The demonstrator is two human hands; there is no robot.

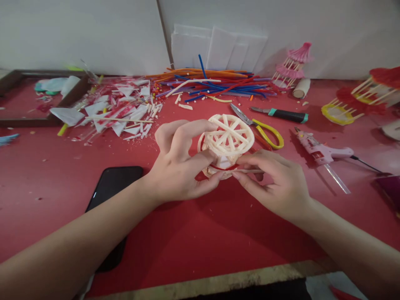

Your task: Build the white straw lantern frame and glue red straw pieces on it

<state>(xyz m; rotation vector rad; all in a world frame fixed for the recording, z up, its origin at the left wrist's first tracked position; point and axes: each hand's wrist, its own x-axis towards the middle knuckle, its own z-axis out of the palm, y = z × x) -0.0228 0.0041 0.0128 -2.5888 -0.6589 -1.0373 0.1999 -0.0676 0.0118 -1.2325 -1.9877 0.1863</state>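
Observation:
A small cream-coloured craft model [233, 135] is held up over the red table, with a spoked, wheel-like top and a red strip round its lower part. My left hand [179, 162] grips it from the left, fingers over the top and thumb at the lower side. On the other side, my right hand [276, 179] pinches a thin cream strip [250, 171] against the model's lower edge. The fingers partly cover the model's base. Just behind it lie yellow-handled scissors [265, 131], blades partly open.
A pink glue gun [321, 150] and a utility knife [287, 115] lie to the right. Tiered craft models [293, 64] stand beyond. Coloured strips [215, 83] and paper scraps [125, 112] are heaped at the back. A black phone [117, 183] lies under my left forearm.

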